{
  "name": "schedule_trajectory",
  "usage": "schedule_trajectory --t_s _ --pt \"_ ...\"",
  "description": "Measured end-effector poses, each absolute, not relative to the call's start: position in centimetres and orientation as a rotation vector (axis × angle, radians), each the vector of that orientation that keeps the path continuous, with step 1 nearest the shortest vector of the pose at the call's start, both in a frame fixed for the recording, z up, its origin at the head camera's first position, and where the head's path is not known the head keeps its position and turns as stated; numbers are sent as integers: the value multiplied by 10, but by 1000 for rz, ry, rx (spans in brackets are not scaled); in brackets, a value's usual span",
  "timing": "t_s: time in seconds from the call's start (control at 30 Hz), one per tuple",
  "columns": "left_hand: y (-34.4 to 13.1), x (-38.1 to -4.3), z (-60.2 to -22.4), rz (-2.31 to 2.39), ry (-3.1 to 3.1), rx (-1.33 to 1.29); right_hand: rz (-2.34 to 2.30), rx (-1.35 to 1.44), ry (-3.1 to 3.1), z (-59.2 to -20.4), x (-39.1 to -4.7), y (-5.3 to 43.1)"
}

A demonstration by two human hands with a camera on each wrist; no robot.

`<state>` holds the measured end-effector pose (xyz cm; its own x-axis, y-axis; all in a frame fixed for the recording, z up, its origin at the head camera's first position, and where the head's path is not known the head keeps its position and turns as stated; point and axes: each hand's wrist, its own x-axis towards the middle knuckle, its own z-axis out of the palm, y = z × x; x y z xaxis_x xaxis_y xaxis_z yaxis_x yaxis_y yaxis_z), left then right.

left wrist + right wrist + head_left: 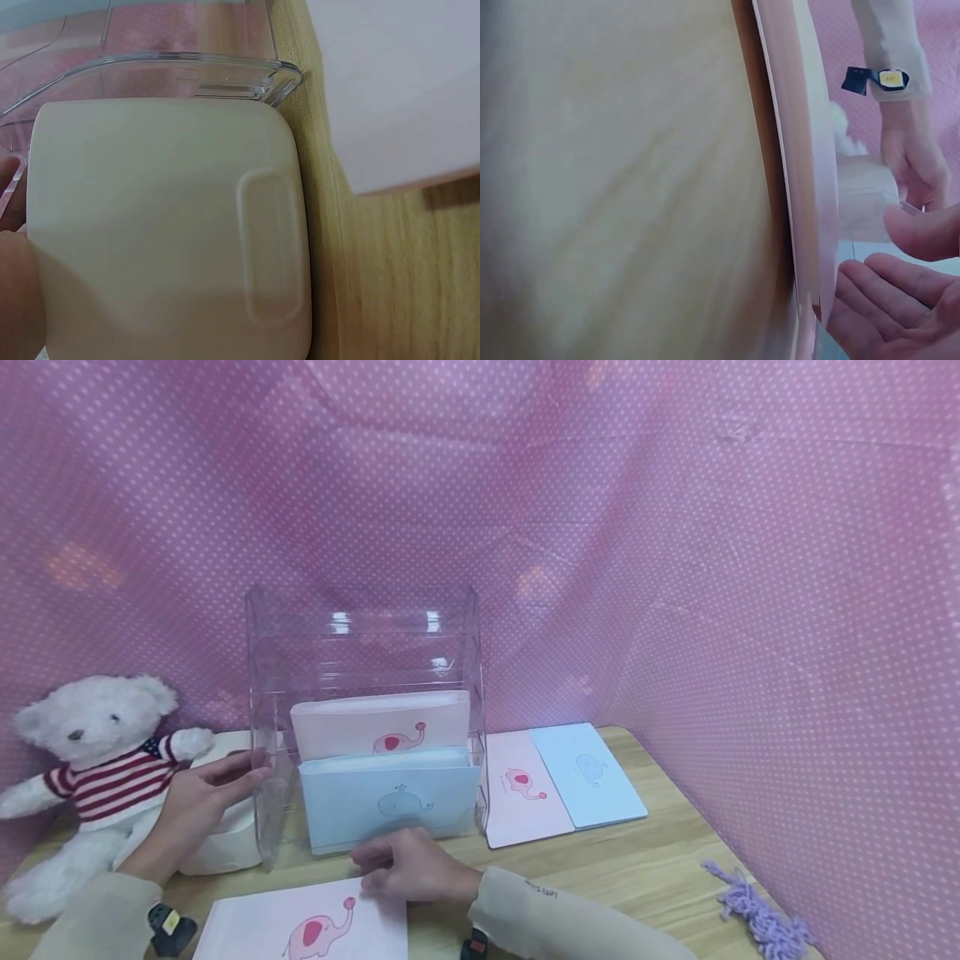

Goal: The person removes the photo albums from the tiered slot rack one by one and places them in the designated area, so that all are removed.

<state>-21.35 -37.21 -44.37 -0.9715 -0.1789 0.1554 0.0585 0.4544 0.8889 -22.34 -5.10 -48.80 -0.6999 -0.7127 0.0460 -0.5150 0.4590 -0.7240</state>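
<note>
A clear plastic rack (367, 672) stands in the middle in the head view. My left hand (213, 789) grips the front edge of its left side panel. A pink booklet with an elephant (423, 720) leans inside the rack, and a blue one with a whale (345, 806) stands before it. Another pink elephant booklet (262, 922) lies in front of the rack. My right hand (420, 864) is at that booklet's upper right corner, fingers extended and thumb apart, as the right wrist view shows. Whether it touches the booklet I cannot tell.
A white teddy bear (112, 777) in a striped shirt sits at the left. Beside it is a white rounded box (150, 210), close against the rack. Pink (525, 810) and blue (592, 785) booklets lie right of the rack. Purple yarn (765, 918) lies near the table's right edge.
</note>
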Motion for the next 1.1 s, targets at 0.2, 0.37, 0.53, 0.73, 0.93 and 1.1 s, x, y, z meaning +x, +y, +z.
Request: schedule_trajectory --t_s 0.2,0.37,0.53,0.73,0.93,1.1 --pt "-371 -214 -444 -1524 -2476 104 -1122 -1073 2388 -485 -225 -49" --pt "-371 -215 -443 -1523 -2478 121 -1274 -1064 2282 -474 -226 -45" --pt "-371 -215 -444 -1530 -2463 99 -1405 -1131 2198 -457 -231 -39" --pt "-372 -214 -443 -1516 -2476 104 -1494 -1209 2171 -442 -238 -32" --pt "-374 -215 -444 -1513 -2472 103 -1526 -1208 2167 -426 -242 -27" --pt "-374 -215 -445 -1511 -2474 91 -1553 -1225 2186 -410 -245 -22"
